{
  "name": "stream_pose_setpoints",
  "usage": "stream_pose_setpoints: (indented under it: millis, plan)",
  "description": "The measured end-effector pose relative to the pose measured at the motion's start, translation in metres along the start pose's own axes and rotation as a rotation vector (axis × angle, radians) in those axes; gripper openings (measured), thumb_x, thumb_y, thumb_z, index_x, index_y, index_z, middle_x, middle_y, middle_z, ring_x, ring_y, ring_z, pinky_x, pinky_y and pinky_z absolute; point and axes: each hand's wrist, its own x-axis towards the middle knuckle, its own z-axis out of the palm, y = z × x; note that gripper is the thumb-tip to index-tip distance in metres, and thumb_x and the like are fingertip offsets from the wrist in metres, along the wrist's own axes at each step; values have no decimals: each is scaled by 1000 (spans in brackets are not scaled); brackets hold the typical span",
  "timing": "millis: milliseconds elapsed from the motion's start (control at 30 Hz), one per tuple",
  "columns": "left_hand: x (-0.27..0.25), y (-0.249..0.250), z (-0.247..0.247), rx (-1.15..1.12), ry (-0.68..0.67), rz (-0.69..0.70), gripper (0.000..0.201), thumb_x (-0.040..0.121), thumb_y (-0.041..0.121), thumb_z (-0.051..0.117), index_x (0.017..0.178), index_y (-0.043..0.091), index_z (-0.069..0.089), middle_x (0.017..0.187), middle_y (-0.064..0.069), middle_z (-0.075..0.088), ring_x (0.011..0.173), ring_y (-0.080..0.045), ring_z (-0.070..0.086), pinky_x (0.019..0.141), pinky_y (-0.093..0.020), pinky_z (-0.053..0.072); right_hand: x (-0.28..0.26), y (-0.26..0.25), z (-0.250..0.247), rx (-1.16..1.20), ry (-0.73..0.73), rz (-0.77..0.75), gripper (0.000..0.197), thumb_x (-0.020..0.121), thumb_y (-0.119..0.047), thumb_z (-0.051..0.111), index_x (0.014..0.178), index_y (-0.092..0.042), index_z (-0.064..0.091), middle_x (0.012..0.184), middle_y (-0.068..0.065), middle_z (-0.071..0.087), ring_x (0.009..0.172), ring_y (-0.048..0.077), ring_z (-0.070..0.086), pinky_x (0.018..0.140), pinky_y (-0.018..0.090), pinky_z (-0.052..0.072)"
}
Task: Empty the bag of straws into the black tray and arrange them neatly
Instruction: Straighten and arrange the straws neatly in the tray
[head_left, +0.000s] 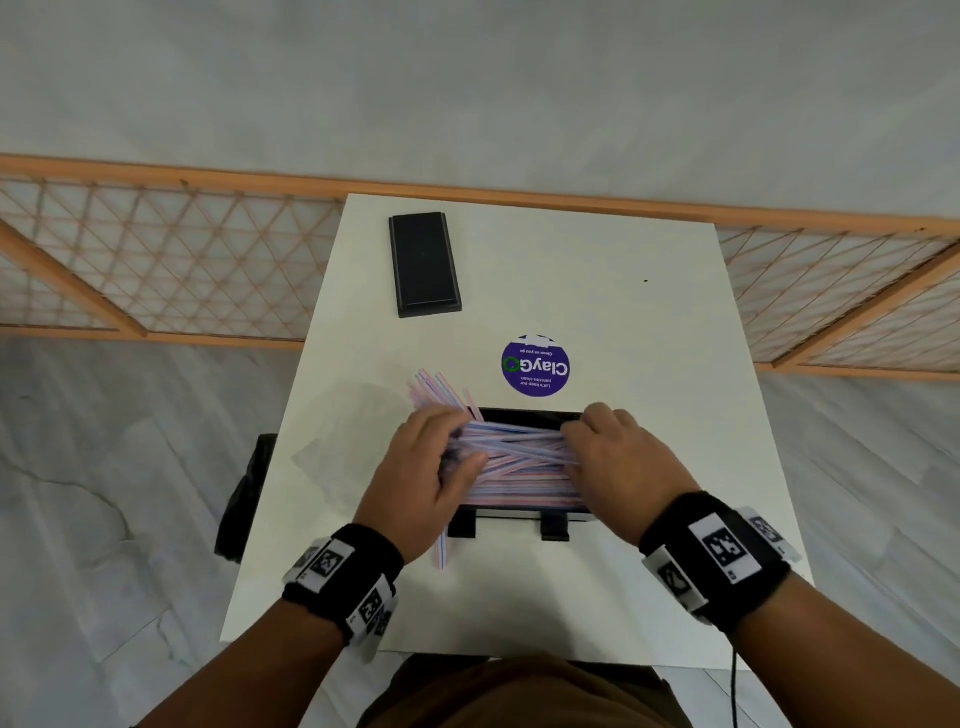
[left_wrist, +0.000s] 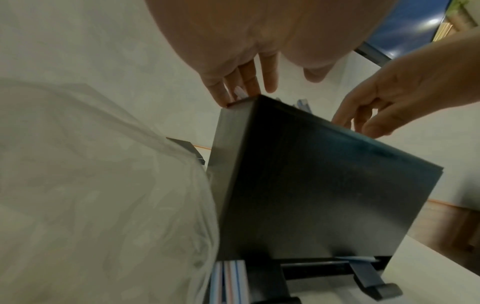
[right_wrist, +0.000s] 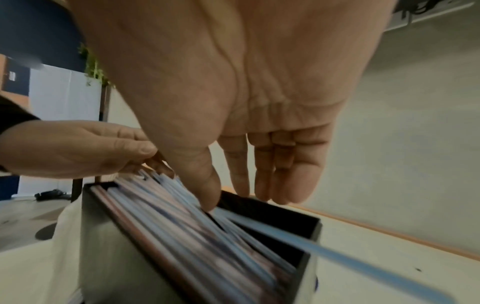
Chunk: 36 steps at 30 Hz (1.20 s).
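The black tray (head_left: 530, 415) stands near the table's front and is filled with pink, blue and white striped straws (head_left: 519, 457) lying left to right. My left hand (head_left: 457, 441) is at the tray's left end, its fingers (left_wrist: 244, 82) straight against the straw ends and the tray's corner (left_wrist: 311, 185). At the right end my right hand (head_left: 571, 447) has straight fingers, and its thumb (right_wrist: 207, 195) touches the straws (right_wrist: 194, 236). Several loose straws (head_left: 436, 389) fan out past the left end. One straw (head_left: 441, 551) pokes forward under my left palm. The clear bag (head_left: 343, 441) lies flat to the left.
A second black tray or lid (head_left: 423, 265) lies at the back left of the white table (head_left: 649, 415). A round purple sticker (head_left: 535, 366) sits just behind the tray. A dark object (head_left: 244, 499) hangs by the table's left edge. A wooden lattice rail (head_left: 156, 260) runs behind.
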Motion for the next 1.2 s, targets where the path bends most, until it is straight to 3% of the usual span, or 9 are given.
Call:
stream_pose_setpoints:
  millis: [133,267,433,500,633,733,867,1033,1200]
  plan:
    - [-2,3,8,54,-25,7,45,105,44,47,138,15,55,141,6,48,134,-7,46,113,-26,40,1,6,8,20,-145,37,30,95,-8,43,123,-16,52,126,5,48,117,28,49,84,37,50]
    - [-6,8,14,117,-28,24,52,105,46,44,143,12,52,147,4,44,137,1,37,116,-13,28,5,6,14,37,-183,13,32,97,-7,41,126,-15,53,128,7,51,119,27,50,89,38,50]
    - [-12,6,22,188,-28,38,60,103,50,48,149,12,45,157,-3,34,148,-18,32,120,-31,33,17,-1,17,156,-137,-72,35,94,-8,45,128,-16,55,123,5,54,116,26,54,93,36,49]
    - [-11,3,23,225,-33,66,59,104,50,46,151,14,45,159,-5,32,150,-20,29,121,-36,32,21,-4,20,206,-127,-81,31,94,-12,49,123,-17,55,120,5,54,110,27,58,91,41,52]
    - [-8,-2,23,369,-74,220,49,108,39,41,153,21,48,160,-10,36,149,-30,32,120,-48,35,20,-4,25,288,-1,-90,26,97,-13,52,122,-14,59,120,5,57,108,24,58,90,39,53]
    - [-6,-7,26,428,-110,271,47,110,37,35,151,22,51,163,-7,35,153,-27,28,122,-45,33,13,3,29,270,95,-41,20,90,-15,60,109,-19,63,108,2,59,96,25,59,75,40,56]
    - [-5,-11,31,451,-162,292,50,110,39,32,147,16,56,165,-3,34,157,-20,19,126,-33,22,11,10,38,159,138,-60,11,77,-16,67,85,-22,63,84,0,58,73,26,58,60,37,49]
    - [0,-6,30,469,-194,311,51,111,35,30,147,9,54,163,-8,37,157,-23,21,125,-38,26,17,2,46,251,181,-132,22,75,-9,72,93,-21,67,87,1,58,74,24,58,61,36,53]
    - [2,7,14,285,-130,259,40,109,31,42,137,10,61,150,-7,50,144,-23,43,117,-45,39,26,0,50,307,179,-177,14,88,-16,61,100,-17,69,95,4,62,83,28,62,71,44,57]
